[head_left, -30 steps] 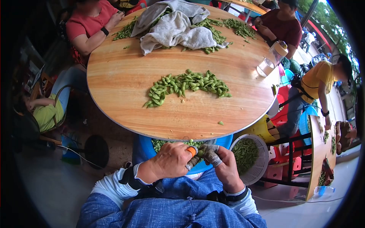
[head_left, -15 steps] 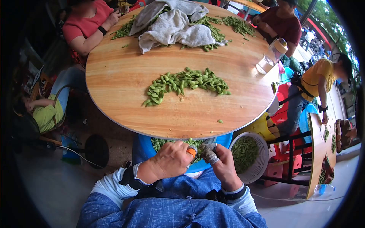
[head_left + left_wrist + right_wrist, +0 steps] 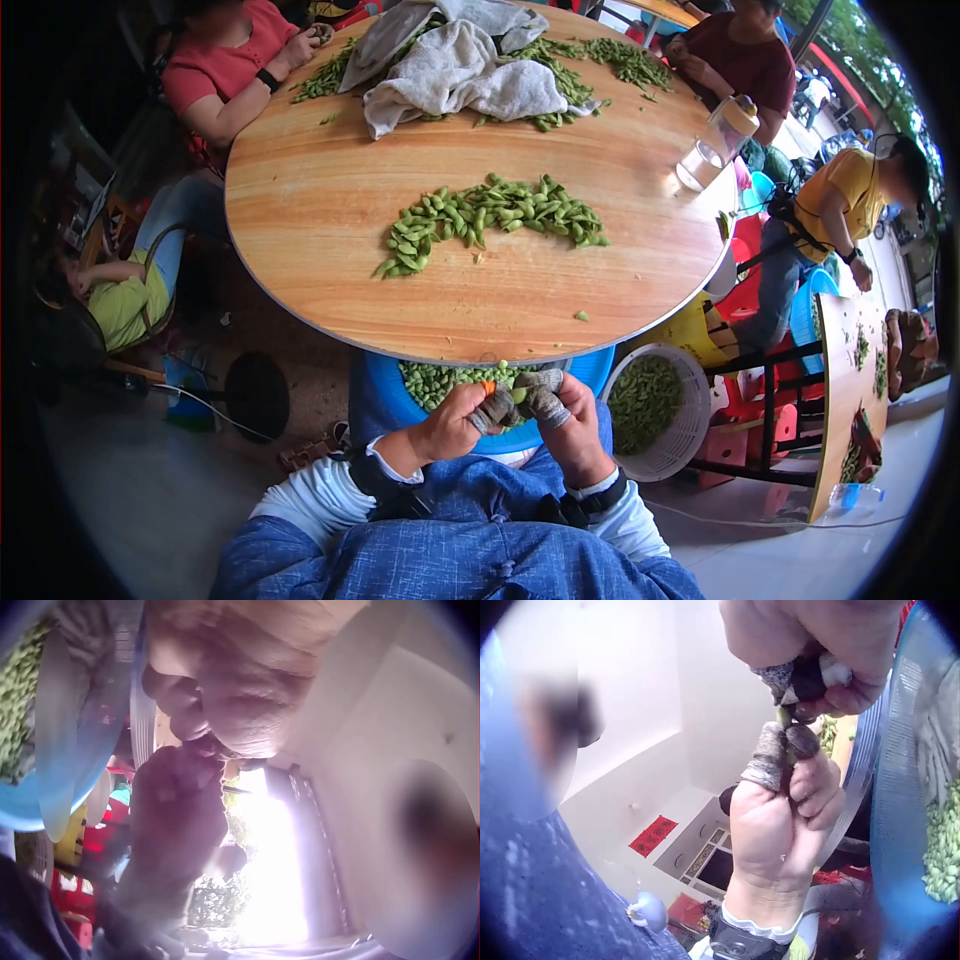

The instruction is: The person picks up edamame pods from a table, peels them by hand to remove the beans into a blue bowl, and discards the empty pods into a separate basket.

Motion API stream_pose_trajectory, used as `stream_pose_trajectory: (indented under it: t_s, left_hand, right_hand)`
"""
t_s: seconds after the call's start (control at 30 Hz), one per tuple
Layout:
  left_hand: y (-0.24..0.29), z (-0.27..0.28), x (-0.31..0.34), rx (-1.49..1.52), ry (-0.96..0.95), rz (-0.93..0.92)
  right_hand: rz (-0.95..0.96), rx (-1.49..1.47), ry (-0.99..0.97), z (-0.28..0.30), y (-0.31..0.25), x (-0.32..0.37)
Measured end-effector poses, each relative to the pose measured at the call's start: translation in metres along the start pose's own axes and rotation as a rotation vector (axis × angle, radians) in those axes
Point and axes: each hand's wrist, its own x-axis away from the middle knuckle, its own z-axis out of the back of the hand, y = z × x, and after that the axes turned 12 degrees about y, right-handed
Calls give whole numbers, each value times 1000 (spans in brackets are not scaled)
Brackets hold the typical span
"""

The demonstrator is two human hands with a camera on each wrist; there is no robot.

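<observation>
My left hand (image 3: 445,430) and right hand (image 3: 580,435) meet over the blue basin (image 3: 385,385) at the table's front edge, their wrapped fingertips pinching a small green pod (image 3: 519,395) between them. In the right wrist view the pod (image 3: 783,716) shows between the wrapped thumb and finger of the left hand (image 3: 780,817) and the right hand (image 3: 817,645) above. The left wrist view is glare-washed; the left palm (image 3: 247,667) fills its top and the pod is hidden. Green shelled beans (image 3: 425,380) lie in the basin under the hands.
A curved pile of pods (image 3: 500,212) lies on the round wooden table (image 3: 330,220). Behind it a grey cloth (image 3: 450,80) covers more pods; a clear jar (image 3: 705,160) stands right. A white basket (image 3: 690,425) of pods is beside the basin. Several people sit around.
The left hand has turned and shifted slightly right, showing its wrapped thumb and more beans in the basin. At the right, the person in yellow has lifted a hand off the board.
</observation>
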Motion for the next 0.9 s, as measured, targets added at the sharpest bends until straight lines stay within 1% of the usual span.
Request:
stream_pose_trajectory:
  t_s: [0.03, 0.1, 0.13, 0.17, 0.2, 0.27, 0.3, 0.4, 0.43, 0.53, 0.63, 0.73, 0.83, 0.9]
  left_hand:
    - [-1, 0, 3, 219, 11, 260]
    - [-2, 8, -6, -8, -113, 186]
    - [3, 10, -11, -121, -173, 147]
    - [9, 4, -11, -355, -48, -149]
    - [22, 3, -10, -554, 6, -247]
    - [36, 2, -8, -949, 130, -436]
    - [31, 4, -10, -874, 75, -524]
    - [16, 12, -11, -1084, -37, -731]
    - [18, 12, -11, -1038, -70, -708]
    - [20, 9, -14, -752, -54, -644]
    - [31, 5, -14, -428, -80, -528]
    - [22, 7, -12, -233, -165, -395]
    - [13, 7, -10, -286, -83, -257]
    - [16, 5, -7, -714, 70, -545]
  right_hand:
    - [-23, -33, -6, 2, 3, -1]
    - [-59, -101, -24, 5, 6, -4]
    - [-47, 3, 14, 4, 3, -2]
    - [-30, 108, 45, 1, -4, 0]
    - [-5, 213, 73, -3, -10, -1]
    - [-19, 250, 112, -8, -15, -1]
    - [-17, 292, 120, -9, -16, -1]
    - [-1, 389, 119, -11, -21, 1]
    - [6, 417, 117, -10, -22, 2]
    - [60, 420, 61, -8, -19, 3]
    - [104, 297, 9, -8, -15, 4]
    - [140, 229, -63, -5, -11, 3]
    - [130, 254, -46, -6, -13, -1]
    - [47, 265, 34, -10, -14, -2]
